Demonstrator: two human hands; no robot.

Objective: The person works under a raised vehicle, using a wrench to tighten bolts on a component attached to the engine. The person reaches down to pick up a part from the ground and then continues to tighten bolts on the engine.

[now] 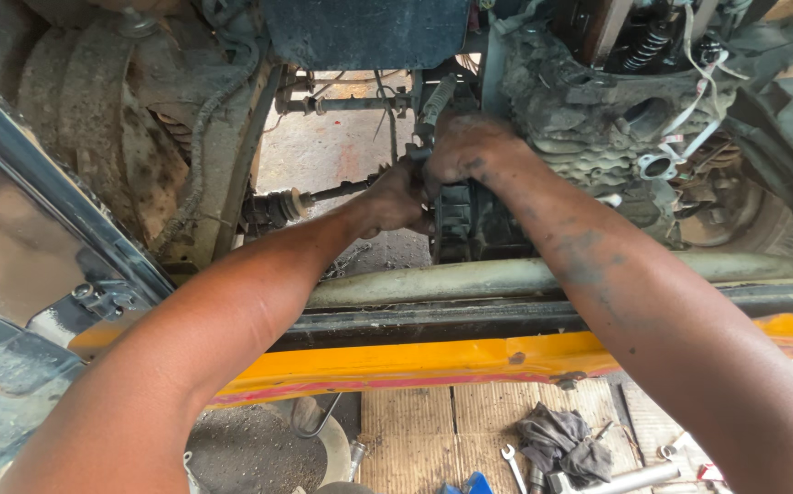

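Note:
Both my arms reach over a yellow body rail (396, 361) into a vehicle's open engine bay. My left hand (395, 199) grips a dark ribbed part (470, 224) beside the grimy engine block (579, 119). My right hand (470, 146) closes on the same part from above, by a grey rod-like tool (437, 99) that sticks up past its fingers. The fingertips of both hands are hidden behind the part. A thin shaft (337, 191) runs left from my left hand.
A pale tube (506, 274) lies across below the hands. A rusty wheel arch (113, 119) and shiny metal panel (12, 247) fill the left. On the wooden boards below lie a spanner (512, 465), a grey rag (561, 441) and a socket handle (630, 478).

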